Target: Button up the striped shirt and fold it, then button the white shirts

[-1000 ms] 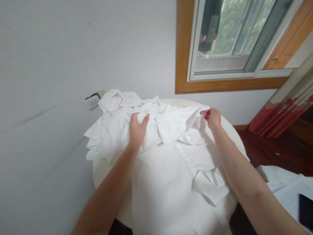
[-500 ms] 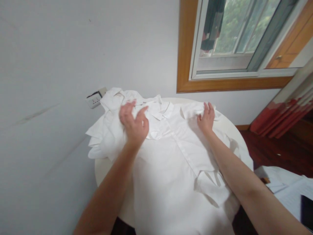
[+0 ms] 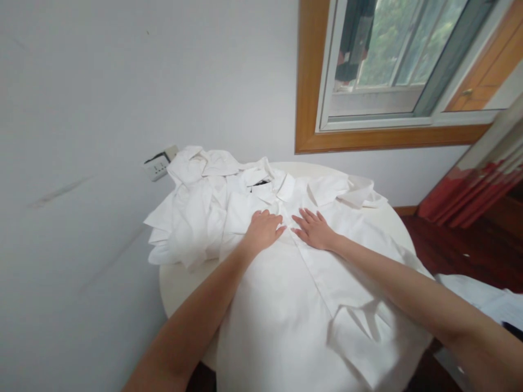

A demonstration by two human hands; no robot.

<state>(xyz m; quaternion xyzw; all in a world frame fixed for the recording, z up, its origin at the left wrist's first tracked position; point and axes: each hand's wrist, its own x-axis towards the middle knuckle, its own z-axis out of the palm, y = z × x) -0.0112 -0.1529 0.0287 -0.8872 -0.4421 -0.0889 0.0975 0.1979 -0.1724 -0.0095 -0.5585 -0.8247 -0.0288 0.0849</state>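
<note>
A white button-up shirt (image 3: pixel 278 310) lies spread over a round white table (image 3: pixel 180 288), collar toward the wall and lower part draping over the near edge. My left hand (image 3: pixel 265 231) rests on the shirt's upper front, left of the button strip, fingers stretched out. Just right of the strip, my right hand (image 3: pixel 314 228) lies flat with its fingers spread. The shirt's collar (image 3: pixel 285 188) stands partly folded beyond both hands, with a small dark patch inside the neck. One sleeve (image 3: pixel 355 190) is bunched at the far right.
More white garments (image 3: pixel 183 218) are heaped at the table's left, against the wall. A power socket (image 3: pixel 157 167) sits behind them. A wood-framed window (image 3: pixel 308 109) is at the back right, beside a red and white curtain (image 3: pixel 453 190). Papers (image 3: pixel 486 296) lie low at right.
Both hands have come inward and nearer to me, from the far left pile and the right sleeve to the shirt's upper front. The right sleeve now lies farther out to the right.
</note>
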